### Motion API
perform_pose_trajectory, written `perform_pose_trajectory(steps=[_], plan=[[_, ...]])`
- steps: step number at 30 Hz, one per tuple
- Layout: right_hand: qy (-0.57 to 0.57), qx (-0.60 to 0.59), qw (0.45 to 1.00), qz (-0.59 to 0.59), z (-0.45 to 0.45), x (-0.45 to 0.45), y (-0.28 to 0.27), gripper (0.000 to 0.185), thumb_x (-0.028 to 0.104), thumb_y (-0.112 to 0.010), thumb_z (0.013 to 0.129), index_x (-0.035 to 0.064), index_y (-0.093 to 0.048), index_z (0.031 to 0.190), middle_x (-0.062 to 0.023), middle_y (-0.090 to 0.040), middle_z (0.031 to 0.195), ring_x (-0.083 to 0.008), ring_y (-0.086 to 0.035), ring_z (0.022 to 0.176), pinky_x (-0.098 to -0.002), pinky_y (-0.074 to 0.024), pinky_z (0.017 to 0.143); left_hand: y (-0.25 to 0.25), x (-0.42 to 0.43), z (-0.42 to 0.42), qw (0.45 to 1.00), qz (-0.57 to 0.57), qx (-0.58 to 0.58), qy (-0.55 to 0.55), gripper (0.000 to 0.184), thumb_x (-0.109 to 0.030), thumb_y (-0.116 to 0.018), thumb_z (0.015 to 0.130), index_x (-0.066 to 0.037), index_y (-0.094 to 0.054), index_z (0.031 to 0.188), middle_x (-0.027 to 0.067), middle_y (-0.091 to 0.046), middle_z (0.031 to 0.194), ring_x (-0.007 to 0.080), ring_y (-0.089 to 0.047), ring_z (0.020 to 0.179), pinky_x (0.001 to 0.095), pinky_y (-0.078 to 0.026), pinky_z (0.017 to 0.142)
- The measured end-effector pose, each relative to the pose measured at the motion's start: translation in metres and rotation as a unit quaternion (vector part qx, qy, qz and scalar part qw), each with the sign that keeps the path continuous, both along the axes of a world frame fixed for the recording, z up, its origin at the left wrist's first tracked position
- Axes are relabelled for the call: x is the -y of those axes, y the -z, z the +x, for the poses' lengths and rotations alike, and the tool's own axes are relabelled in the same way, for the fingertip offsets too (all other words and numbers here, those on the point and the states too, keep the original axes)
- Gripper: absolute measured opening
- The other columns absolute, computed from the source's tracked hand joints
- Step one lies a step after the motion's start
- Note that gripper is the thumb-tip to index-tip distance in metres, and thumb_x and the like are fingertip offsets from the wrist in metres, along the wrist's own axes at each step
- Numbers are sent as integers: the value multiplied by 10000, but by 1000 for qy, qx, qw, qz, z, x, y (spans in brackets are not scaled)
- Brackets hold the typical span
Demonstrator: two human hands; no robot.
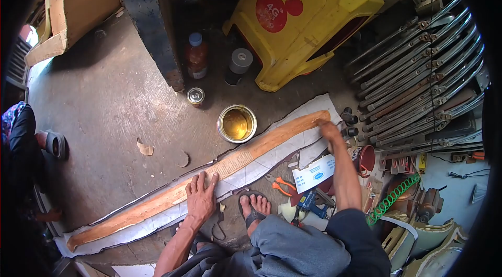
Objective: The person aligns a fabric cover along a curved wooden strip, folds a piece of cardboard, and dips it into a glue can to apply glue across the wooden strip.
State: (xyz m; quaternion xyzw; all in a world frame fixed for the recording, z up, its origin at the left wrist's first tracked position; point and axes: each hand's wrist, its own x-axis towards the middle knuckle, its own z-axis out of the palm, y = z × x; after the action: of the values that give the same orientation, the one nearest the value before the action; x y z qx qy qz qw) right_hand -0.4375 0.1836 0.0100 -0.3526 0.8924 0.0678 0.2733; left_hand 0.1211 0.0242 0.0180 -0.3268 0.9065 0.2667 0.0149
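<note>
A long, curved orange-brown strip point(261, 143) lies on a larger whitish sheet point(272, 161) spread across the floor. My left hand point(201, 197) rests on the strip left of its middle, fingers spread, near some printed marks. Toward the strip's right end is my right hand point(328, 130), its fingers bent down at the edge; what they hold, if anything, is too small to tell. Just beyond the strip stands an open can of yellowish liquid point(237, 123).
Behind are a small can point(195, 97), a bottle point(196, 54), a grey-capped can point(239, 65) and a yellow stool point(308, 10). Orange-handled pliers point(283, 186), a blue tool point(312, 202) and metal tubes point(423, 78) lie right. Another person's leg point(23, 136) shows left.
</note>
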Motion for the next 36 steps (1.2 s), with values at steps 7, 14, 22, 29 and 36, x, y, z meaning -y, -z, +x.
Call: perform_pose_trajectory(steps=[7,14,22,29,36], plan=[[226,-81,966,-100,91,24,-47,501,193,-446,928,222,-636,1391,-205,-671,1304,-364,-644,1217,-443,-491,1067,2,0,2,1000,-3,-5,8,738,-113,-669,812,-209,-461,1514,215,-413,1501,416,-374,1387,540,-317,1104],[109,-15,985,-134,140,36,-37,429,247,-447,980,234,-680,1339,-204,-676,1283,-386,-645,1195,-443,-510,1033,-1,-1,3,1000,-1,-6,9,730,-119,-670,822,-209,-457,1515,211,-415,1499,414,-379,1381,539,-321,1103],[173,-119,975,-67,111,23,-31,451,247,-466,963,316,-659,1365,-235,-706,1190,-400,-679,1126,-489,-534,971,1,1,3,1000,-7,-1,16,729,-127,-675,829,-207,-454,1519,212,-413,1504,417,-386,1377,536,-322,1101],[102,-71,989,-80,141,33,-48,448,202,-472,983,273,-641,1393,-220,-712,1196,-389,-683,1120,-451,-540,981,2,1,4,1000,0,-5,17,739,-113,-660,825,-207,-446,1526,221,-413,1505,422,-388,1379,542,-319,1106],[86,82,946,-300,225,74,-119,322,128,-571,928,89,-655,1237,-202,-662,1232,-364,-672,1075,-403,-519,937,4,-1,6,1000,-13,-18,12,738,-128,-684,831,-222,-448,1524,225,-431,1488,428,-381,1386,548,-323,1105]])
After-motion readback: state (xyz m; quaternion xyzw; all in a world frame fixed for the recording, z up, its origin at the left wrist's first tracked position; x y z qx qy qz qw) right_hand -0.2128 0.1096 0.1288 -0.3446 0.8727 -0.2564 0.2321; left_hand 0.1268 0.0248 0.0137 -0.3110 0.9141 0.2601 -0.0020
